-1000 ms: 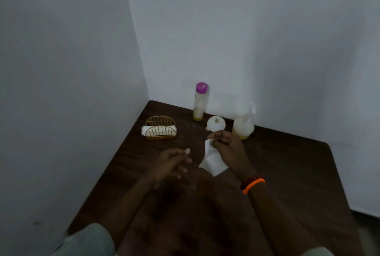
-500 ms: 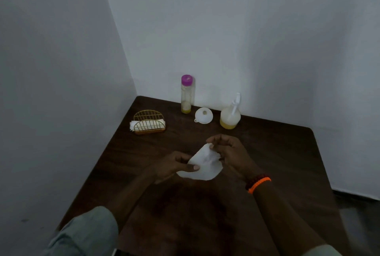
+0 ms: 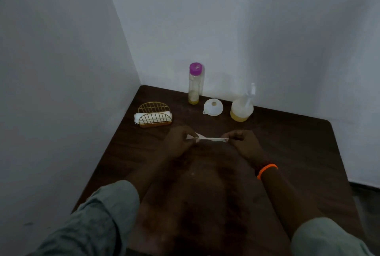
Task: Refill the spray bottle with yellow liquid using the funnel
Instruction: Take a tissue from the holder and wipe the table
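A round spray bottle (image 3: 242, 105) with yellow liquid in its base and a white trigger head stands at the back of the dark wooden table (image 3: 287, 148). A white funnel (image 3: 213, 107) lies just left of it. A tall clear bottle (image 3: 194, 83) with a purple cap and a little yellow liquid stands by the wall. My left hand (image 3: 179, 140) and my right hand (image 3: 243, 142) each pinch one end of a white tissue (image 3: 207, 138), stretched flat between them above the table, in front of the funnel.
A gold wire napkin holder (image 3: 154, 115) with white napkins sits at the table's back left. White walls meet in the corner behind the bottles. An orange band and dark beads circle my right wrist (image 3: 266, 170).
The tissue hung from my right hand alone; my left hand took its other end, and both hands have pulled it out flat and edge-on. The view shifted.
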`<state>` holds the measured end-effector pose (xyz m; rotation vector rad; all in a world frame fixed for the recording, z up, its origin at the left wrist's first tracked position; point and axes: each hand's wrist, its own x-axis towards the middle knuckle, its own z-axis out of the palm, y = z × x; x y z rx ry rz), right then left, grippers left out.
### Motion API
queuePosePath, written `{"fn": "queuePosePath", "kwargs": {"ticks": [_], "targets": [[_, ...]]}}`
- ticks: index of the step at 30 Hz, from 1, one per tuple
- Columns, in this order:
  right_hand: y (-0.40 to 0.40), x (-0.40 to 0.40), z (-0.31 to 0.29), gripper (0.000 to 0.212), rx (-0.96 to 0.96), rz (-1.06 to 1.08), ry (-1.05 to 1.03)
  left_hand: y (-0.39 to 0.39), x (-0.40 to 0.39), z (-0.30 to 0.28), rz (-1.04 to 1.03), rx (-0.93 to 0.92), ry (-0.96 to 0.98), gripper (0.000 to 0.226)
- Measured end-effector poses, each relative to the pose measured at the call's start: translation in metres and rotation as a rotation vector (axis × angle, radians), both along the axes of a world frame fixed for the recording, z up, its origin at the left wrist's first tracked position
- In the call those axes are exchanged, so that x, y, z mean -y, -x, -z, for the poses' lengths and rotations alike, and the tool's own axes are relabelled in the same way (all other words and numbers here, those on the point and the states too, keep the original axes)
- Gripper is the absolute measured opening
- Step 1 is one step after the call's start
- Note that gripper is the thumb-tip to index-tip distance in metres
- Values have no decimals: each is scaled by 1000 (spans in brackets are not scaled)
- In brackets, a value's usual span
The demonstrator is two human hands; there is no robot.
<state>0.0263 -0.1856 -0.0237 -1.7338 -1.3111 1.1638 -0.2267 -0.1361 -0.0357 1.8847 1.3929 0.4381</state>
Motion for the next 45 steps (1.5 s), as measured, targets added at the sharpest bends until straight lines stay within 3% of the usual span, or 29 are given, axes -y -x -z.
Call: {"fn": "queuePosePath", "kwargs": {"ticks": [3, 6, 10, 13, 17, 22, 27, 30, 40, 45], "targets": [[-1, 9, 27, 21, 118, -33, 148, 1, 7, 28, 148, -171, 24, 27], [7, 25, 54, 26, 472, -139, 218, 11, 23, 48, 191, -214, 85, 47], [43, 35, 76, 46, 553, -247, 64, 33, 30, 60, -20, -138, -33, 29], [74, 25, 94, 61, 679, -419, 14, 59, 31, 66, -211, -176, -99, 30], [114, 22, 111, 75, 818, -440, 30, 97, 42, 72, -304, -203, -140, 33], [191, 43, 110, 77, 786, -593, -41, 123, 64, 79, -202, -289, -209, 38], [232, 80, 112, 74, 853, -837, -111, 126, 82, 82, 76, -427, -352, 54], [206, 81, 108, 73, 845, -757, -89, 115, 87, 83, 96, -438, -290, 57], [35, 147, 98, 81, 753, -86, 254, 56, 87, 86, 186, -431, -324, 48], [21, 170, 98, 86, 737, 26, 351, 53, 86, 82, 170, -422, -331, 47]]}}
